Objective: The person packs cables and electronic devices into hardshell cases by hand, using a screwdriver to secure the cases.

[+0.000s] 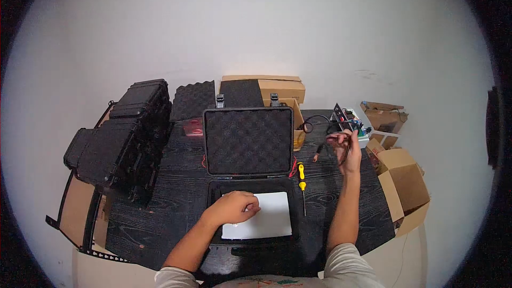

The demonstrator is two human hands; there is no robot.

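Note:
A black hard case (pixel 249 175) stands open before me, its lid lined with egg-crate foam (pixel 249 141). In its base lies a flat white panel (pixel 274 216). My left hand (pixel 234 207) is over the left part of this panel, fingers curled closed; what they hold, if anything, is hidden. My right hand (pixel 346 152) is raised at the right, fingers bent around a thin dark strand that looks like a black cable (pixel 314 117). Just behind it is a white box (pixel 364 141) with small electronic parts. A yellow-handled screwdriver (pixel 302 186) lies right of the case.
Black hard cases (pixel 120 138) are stacked at the left. Behind the open lid are foam sheets (pixel 193 101) and cardboard boxes (pixel 282 85). An open carton (pixel 408 189) stands off the right edge of the dark wood-grain table (pixel 176 181). A red item (pixel 193 128) lies left of the lid.

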